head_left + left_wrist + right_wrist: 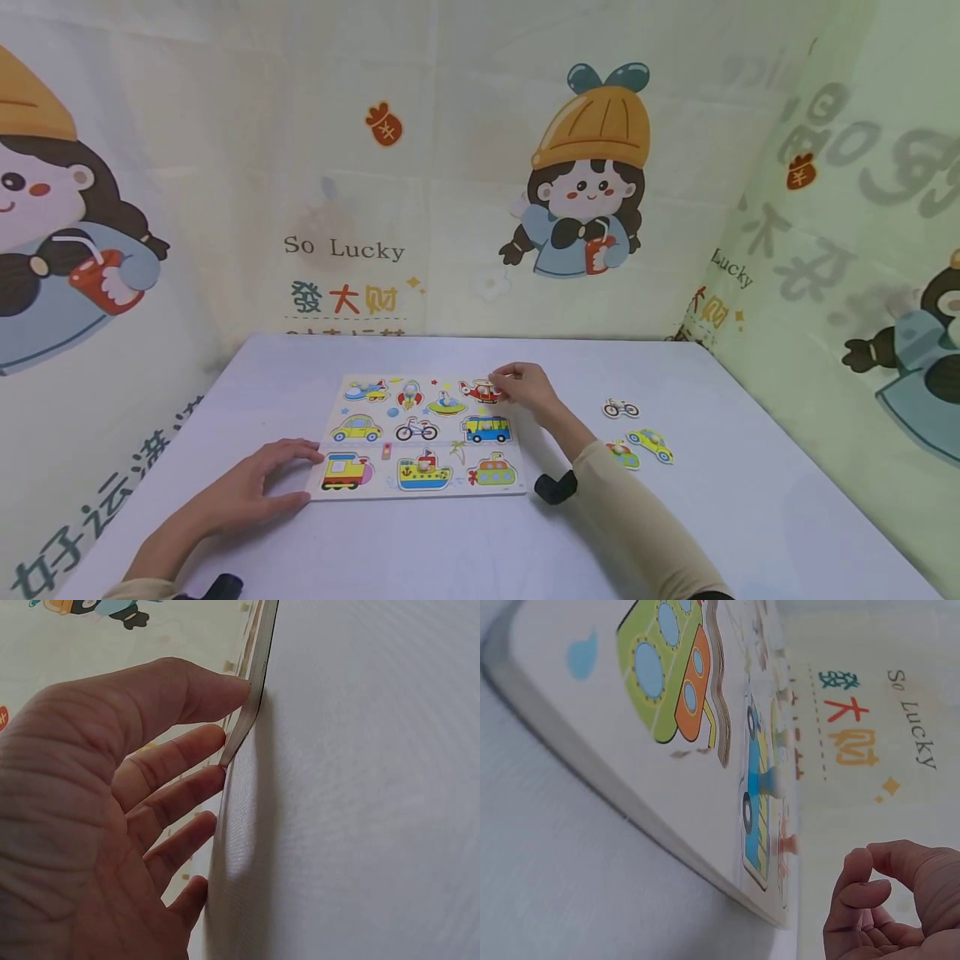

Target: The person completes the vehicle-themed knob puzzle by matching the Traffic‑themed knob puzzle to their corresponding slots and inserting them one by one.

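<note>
A white puzzle board (450,492) with vehicle pictures lies on the table. Beside its lower left edge, my left hand (258,483) spreads relaxed fingers; in the left wrist view the thumb (202,691) touches the board's edge. My right hand (528,387) is over the top right corner, by the red helicopter piece (478,392). Its thumb and index fingertips meet in the right wrist view with nothing visible between them, apart from the helicopter's red knob (789,844). Left of that knob is the bus piece (756,802) with its blue knob.
Right of the board lie a loose bicycle piece (621,407), a yellow-green car piece (652,446) and a submarine piece (624,455), partly overlapped by the car. The white table (420,550) has printed cloth walls (465,208) behind and at the sides.
</note>
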